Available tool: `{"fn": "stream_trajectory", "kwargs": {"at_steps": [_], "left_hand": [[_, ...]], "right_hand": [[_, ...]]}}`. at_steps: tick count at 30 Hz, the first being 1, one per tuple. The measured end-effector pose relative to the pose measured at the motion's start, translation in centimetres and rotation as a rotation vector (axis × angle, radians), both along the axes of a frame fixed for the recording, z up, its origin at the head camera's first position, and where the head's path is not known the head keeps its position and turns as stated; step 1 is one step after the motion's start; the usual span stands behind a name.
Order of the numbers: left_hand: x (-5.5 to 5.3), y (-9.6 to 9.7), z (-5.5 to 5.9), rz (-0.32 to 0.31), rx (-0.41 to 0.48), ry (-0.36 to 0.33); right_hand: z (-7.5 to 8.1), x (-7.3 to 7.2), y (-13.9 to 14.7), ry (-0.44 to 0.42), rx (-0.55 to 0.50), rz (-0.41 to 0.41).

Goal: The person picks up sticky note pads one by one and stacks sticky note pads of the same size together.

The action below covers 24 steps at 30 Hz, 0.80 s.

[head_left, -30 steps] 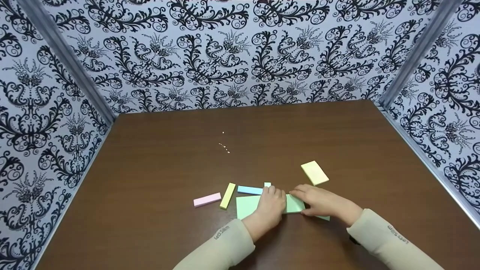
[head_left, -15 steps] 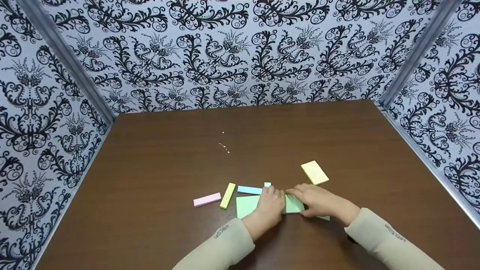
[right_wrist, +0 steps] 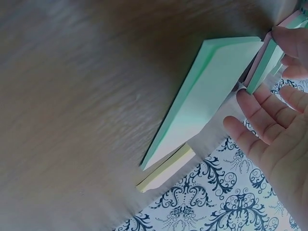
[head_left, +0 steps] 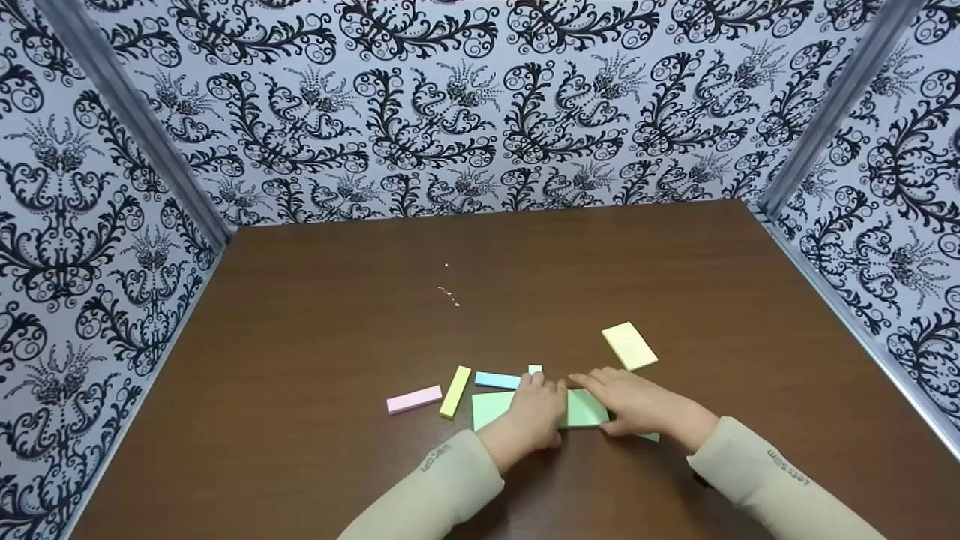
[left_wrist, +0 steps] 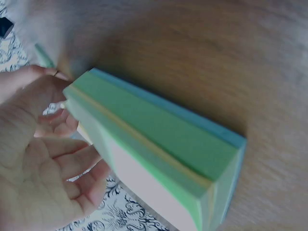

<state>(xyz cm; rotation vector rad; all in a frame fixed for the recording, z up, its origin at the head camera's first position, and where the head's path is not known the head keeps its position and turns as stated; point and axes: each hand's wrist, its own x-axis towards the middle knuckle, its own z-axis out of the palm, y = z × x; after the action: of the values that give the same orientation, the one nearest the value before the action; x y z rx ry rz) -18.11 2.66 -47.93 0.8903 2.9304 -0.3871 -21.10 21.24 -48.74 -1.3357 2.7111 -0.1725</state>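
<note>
Between the hands in the head view lies a green sticky note pad [head_left: 586,409]. My left hand [head_left: 531,414] grips its left end, thumb at the near edge and fingers at the far edge. My right hand [head_left: 636,400] spans the other end, thumb and fingertips on opposite edges; the right wrist view shows pink and green layers in this stack [right_wrist: 262,67]. A thick layered green stack [left_wrist: 154,127], with a blue bottom and thin yellow bands, lies beside the left palm. Another green pad [right_wrist: 204,101] sits just right of the held one, mostly behind the right hand in the head view.
Left of the hands lie narrow pink [head_left: 414,400], yellow [head_left: 455,392] and blue strips [head_left: 496,380]. A pale yellow pad [head_left: 629,346] is beyond the right hand. Small white specks [head_left: 448,293] dot the brown table [head_left: 337,300]. Patterned walls [head_left: 465,112] enclose the back and sides.
Both hands have shifted slightly left, the left one covering more of the blue strip. The right hand keeps its hold at the pad's edges. The other pads and strips stay put.
</note>
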Motion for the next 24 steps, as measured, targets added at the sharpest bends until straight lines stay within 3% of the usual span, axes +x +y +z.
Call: {"fn": "stream_trajectory", "kwargs": {"at_steps": [4,7,13,24], "left_hand": [[-0.1,-0.7,0.1,0.021,0.089,-0.047],[0.0,-1.2,-0.1,0.017,0.111,-0.038],[-0.1,-1.1,-0.4,0.019,0.103,0.017],[-0.6,-0.6,-0.4,0.025,0.085,0.008]], "right_hand": [[0.1,0.1,0.0,-0.022,0.019,-0.028],[0.2,0.0,0.0,-0.044,0.033,-0.057],[0.3,-0.1,0.1,-0.071,0.028,-0.076],[0.4,0.0,0.2,-0.087,0.014,-0.082]]}}
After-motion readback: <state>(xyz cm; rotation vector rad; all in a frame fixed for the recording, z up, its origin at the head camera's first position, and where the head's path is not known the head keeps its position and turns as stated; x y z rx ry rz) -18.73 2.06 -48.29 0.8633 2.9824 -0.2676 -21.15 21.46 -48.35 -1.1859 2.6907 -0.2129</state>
